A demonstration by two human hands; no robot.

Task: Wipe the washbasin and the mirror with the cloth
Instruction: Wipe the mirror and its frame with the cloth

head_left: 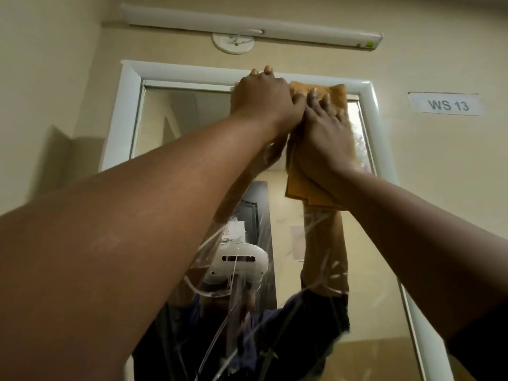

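We press the cloth (316, 185) flat-fingered with our right hand (324, 133) at the mirror's (192, 111) twelve o'clock edge, our left hand (261, 97) curled over the frame (121, 111), streaks remaining below and the washbasin unseen.

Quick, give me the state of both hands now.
Left hand: fingers hooked over the mirror frame.
Right hand: open, pressing the cloth flat.

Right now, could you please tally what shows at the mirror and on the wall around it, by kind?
Hands: 2, left hand and right hand
Cloth: 1
Mirror: 1
Tube light: 1
Label: 1
Ceiling rose: 1
Total: 7
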